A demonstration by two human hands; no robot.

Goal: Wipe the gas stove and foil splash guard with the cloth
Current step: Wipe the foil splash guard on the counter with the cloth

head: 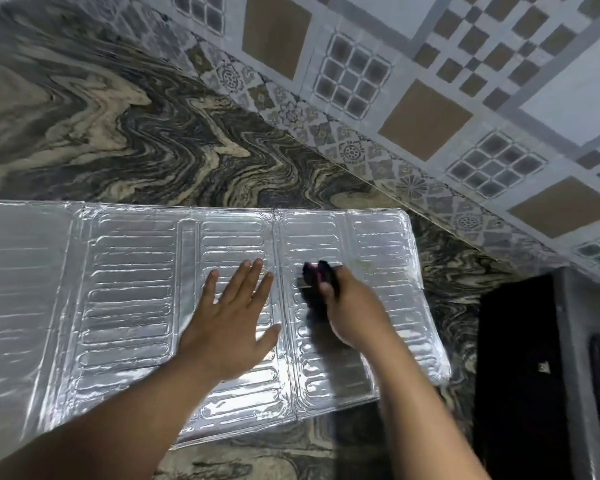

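Foil splash guard (132,289) flat on counter (118,133), pinned by open, empty left hand (232,317); right hand (347,306) closed round dark cloth (317,275); liable to crease or tear under hard rubbing.

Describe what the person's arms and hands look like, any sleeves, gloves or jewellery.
Both forearms are bare to the bottom edge of the picture, with no sleeves in view. The left hand and the right hand wear no gloves. No watch or bracelet shows on either wrist; motion blur makes rings impossible to rule out.
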